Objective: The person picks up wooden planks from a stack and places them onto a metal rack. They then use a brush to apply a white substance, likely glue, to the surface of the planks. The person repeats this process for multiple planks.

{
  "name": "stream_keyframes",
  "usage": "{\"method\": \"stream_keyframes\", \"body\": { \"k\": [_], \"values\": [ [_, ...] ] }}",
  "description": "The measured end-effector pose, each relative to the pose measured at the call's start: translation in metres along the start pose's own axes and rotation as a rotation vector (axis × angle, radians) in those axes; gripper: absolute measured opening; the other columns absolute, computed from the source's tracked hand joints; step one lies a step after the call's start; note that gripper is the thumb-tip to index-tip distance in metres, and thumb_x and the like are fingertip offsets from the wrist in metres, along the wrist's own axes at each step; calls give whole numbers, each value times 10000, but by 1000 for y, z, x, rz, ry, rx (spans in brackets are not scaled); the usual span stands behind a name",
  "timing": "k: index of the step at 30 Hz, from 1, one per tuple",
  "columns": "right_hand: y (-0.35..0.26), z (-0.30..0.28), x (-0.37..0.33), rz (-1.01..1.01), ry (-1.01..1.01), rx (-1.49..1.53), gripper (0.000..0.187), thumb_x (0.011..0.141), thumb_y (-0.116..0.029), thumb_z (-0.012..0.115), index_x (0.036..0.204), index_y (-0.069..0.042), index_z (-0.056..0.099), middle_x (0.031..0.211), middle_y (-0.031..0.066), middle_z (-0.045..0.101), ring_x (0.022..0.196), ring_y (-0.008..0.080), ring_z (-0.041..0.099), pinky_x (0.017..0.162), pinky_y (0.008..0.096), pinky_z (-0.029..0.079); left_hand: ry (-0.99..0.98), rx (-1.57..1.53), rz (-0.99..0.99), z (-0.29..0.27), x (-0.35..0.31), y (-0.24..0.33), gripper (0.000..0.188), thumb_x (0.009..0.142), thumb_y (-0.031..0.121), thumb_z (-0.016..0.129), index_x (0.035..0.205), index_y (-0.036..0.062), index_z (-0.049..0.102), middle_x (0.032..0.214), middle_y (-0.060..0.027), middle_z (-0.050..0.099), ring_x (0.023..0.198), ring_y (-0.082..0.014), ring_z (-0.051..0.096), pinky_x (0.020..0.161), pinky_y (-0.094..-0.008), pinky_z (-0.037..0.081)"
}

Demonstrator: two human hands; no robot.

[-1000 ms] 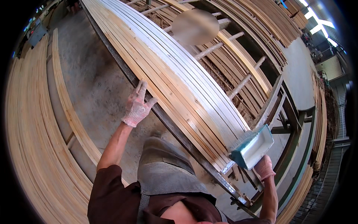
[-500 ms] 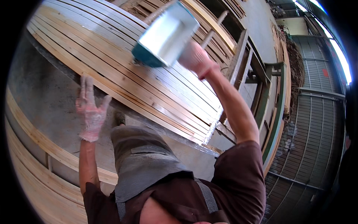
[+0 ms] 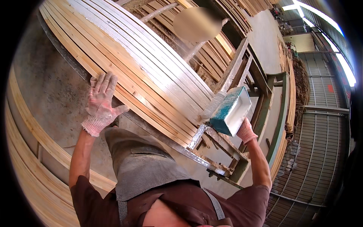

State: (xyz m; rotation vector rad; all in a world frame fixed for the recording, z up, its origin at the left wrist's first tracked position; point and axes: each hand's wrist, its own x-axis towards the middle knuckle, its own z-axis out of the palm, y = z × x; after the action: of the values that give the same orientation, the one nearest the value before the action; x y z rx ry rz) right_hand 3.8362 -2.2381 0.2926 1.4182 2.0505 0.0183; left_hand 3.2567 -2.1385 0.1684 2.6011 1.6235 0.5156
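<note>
My left hand, in a pinkish knit glove, lies with fingers stretched out on the near edge of a row of wooden strips. My right hand, gloved alike, grips a teal open-topped box, whose inside is white and coated. The fingers on the box are partly hidden behind it. The box is tilted at the right end of the strips, beside a white-crusted roller or bar. A wet-looking white coating covers the far strips; the near ones show bare wood.
A metal edge runs beneath the strips, smeared white at its right end. A green metal frame stands at the right. More planks lie beyond the strips, and long boards curve along the lower left. A blurred oval patch hides some far planks.
My right hand has carried the box right and nearer to me, from over the strips to their right end. My left hand has moved slightly right and farther onto the near strips.
</note>
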Motion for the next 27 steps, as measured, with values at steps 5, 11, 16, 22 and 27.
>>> {"method": "stream_keyframes", "body": {
  "k": [5,11,16,22,27],
  "values": [
    [-17,15,41,-58,150,-139,445,898,-249,565,1317,-126,654,1279,66,687,1177,219,634,959,382,489,129,10,70,13,5,4,1054,817,784,497,1536,23,373,1577,-166,392,1470,-353,352,1197,-510,306],
    [-53,-9,106,-102,111,-279,313,883,-202,584,1144,-114,733,1115,69,737,1053,263,674,857,409,519,149,153,82,19,1,2,1049,796,821,480,1516,60,430,1547,-131,451,1470,-298,370,1193,-494,314],
    [-48,45,-18,-48,173,-154,375,919,-209,554,1258,-101,671,1246,85,691,1166,223,632,955,375,496,59,195,62,18,7,5,1059,789,825,501,1511,53,441,1598,-110,393,1494,-285,335,1234,-499,237],
    [-83,9,-90,103,114,239,380,924,-265,567,1247,-107,691,1236,90,700,1165,244,648,1007,387,496,20,242,-29,18,-3,-6,1064,798,823,445,1536,58,387,1593,-130,384,1489,-304,336,1240,-494,221],
    [-113,11,-22,-115,-166,-44,467,948,-246,499,1374,-88,605,1423,98,599,1365,247,507,1155,395,361,40,116,47,22,-9,-18,1020,873,826,371,1567,80,329,1621,-133,332,1516,-285,276,1251,-479,194]
  ]
}}
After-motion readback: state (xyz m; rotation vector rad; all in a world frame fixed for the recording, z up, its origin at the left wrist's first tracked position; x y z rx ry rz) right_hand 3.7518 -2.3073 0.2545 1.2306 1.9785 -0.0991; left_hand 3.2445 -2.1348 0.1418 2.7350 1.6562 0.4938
